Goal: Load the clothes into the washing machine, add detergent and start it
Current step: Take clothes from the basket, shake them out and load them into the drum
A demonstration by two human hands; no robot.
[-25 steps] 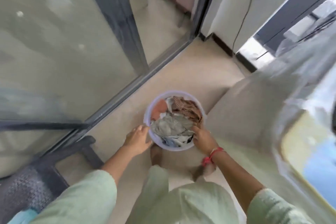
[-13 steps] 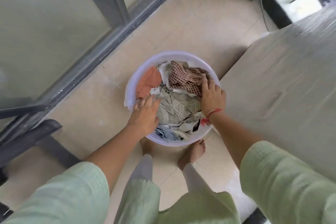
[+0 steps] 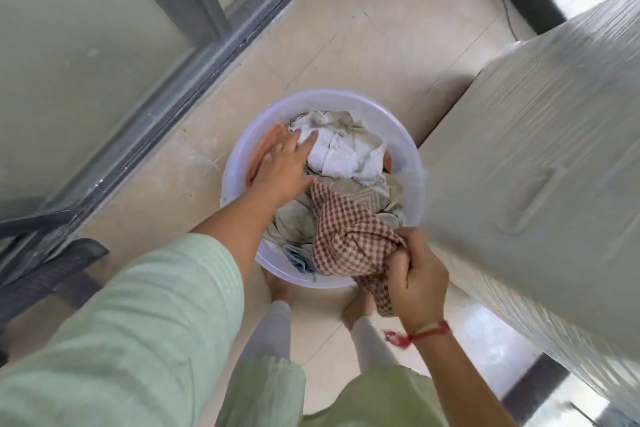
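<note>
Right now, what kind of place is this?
Probably a home laundry spot, maybe a balcony: a basin of clothes on a tiled floor, a big white machine, likely the washer, beside it, and a glass sliding door.

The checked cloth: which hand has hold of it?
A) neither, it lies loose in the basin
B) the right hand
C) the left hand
B: the right hand curls its fingers round a bunch of the checked cloth, while the left hand lies flat on the pale clothes in the basin.
</note>
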